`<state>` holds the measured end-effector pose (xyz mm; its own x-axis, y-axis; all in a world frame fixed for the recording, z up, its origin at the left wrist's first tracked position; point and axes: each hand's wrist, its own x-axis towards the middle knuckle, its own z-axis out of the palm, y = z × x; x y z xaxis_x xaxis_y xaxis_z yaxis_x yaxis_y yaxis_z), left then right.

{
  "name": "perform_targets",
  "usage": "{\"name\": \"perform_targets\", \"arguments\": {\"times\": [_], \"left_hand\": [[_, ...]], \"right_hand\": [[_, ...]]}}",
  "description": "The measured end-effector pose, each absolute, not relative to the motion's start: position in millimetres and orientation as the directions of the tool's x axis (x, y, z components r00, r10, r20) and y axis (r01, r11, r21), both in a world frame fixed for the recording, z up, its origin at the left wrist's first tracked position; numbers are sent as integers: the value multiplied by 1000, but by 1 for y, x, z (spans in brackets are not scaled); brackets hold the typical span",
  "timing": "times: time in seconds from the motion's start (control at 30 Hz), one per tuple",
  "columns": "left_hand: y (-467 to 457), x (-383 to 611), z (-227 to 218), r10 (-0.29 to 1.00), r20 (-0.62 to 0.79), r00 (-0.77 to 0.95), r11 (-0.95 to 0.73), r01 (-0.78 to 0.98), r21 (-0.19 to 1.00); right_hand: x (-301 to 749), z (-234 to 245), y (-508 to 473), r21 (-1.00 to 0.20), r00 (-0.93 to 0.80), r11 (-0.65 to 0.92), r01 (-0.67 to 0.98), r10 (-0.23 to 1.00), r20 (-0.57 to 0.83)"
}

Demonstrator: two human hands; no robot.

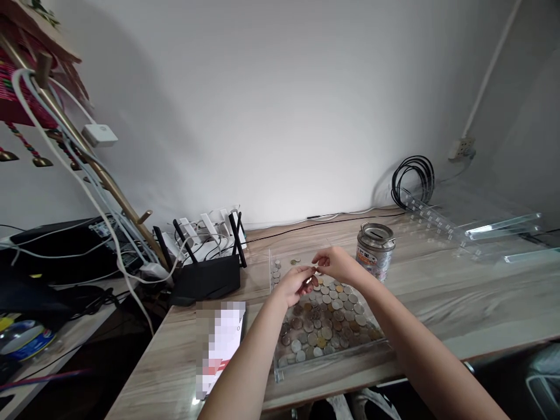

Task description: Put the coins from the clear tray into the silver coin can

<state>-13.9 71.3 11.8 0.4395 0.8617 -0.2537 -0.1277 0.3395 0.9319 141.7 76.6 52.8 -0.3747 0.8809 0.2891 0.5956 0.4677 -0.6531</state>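
Note:
A clear plastic tray (277,373) lies on the wooden desk (459,303) and holds several silver and bronze coins (326,326). Both hands hover over its far half. My left hand (295,284) is cupped with its fingers curled around some coins. My right hand (335,263) pinches a coin at its fingertips, right beside the left hand's fingers. A metal can-shaped coin bank (375,249) with a slot in its lid stands upright just right of the tray.
A black router (205,277) with antennas and a tangle of white cables sits left of the tray. A blurred card (221,344) lies at the front left. Clear acrylic racks (476,227) and a black cable coil (413,178) occupy the back right.

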Motion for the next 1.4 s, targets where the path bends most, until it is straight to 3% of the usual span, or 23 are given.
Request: {"name": "perform_targets", "arguments": {"times": [0.1, 0.17, 0.23, 0.37, 0.53, 0.6, 0.67, 0.73, 0.83, 0.93, 1.03, 1.1, 1.17, 1.23, 1.4], "left_hand": [[70, -14, 13, 827, -330, 455, 433, -141, 891], [70, -14, 13, 824, -368, 431, 479, -183, 858], [70, -13, 13, 831, -382, 403, 496, -228, 838], [71, -13, 12, 855, -357, 376, 467, -258, 846], [73, -13, 10, 889, -342, 306, 411, -200, 890], [73, -12, 10, 904, -334, 267, 386, -170, 907], [73, -12, 10, 916, -317, 244, 360, -155, 920], [73, -11, 10, 924, -297, 239, 337, -149, 930], [72, -10, 11, 921, -280, 272, 329, -153, 932], [70, -10, 13, 894, -283, 346, 357, -170, 919], [68, -12, 16, 862, -329, 386, 410, -147, 900], [69, -13, 16, 848, -377, 373, 456, -149, 878], [70, -13, 15, 840, -407, 358, 491, -186, 851], [70, -13, 14, 833, -413, 369, 511, -226, 830], [69, -12, 14, 832, -352, 428, 486, -259, 834]], "right_hand": [[174, 69, 76, -570, -79, 382, 727, 872, 483], [205, 77, 80, -514, 267, 117, 850, 744, 612], [234, 79, 87, -479, 380, -65, 876, 705, 599], [257, 72, 99, -397, 315, -85, 914, 765, 561], [216, 75, 84, -397, 206, 183, 899, 625, 753], [189, 75, 75, -444, 53, 361, 820, 724, 688], [164, 69, 70, -498, -197, 495, 712, 822, 535], [143, 58, 70, -541, -398, 552, 635, 834, 383], [127, 43, 76, -584, -476, 539, 607, 835, 275], [135, 44, 82, -614, -400, 475, 630, 877, 267], [167, 59, 82, -589, -114, 347, 730, 911, 395], [197, 69, 82, -538, 175, 162, 827, 835, 521], [227, 73, 84, -496, 347, -14, 868, 731, 587], [248, 71, 88, -497, 391, -80, 864, 728, 563], [260, 62, 100, -531, 366, -61, 845, 790, 492]]}}
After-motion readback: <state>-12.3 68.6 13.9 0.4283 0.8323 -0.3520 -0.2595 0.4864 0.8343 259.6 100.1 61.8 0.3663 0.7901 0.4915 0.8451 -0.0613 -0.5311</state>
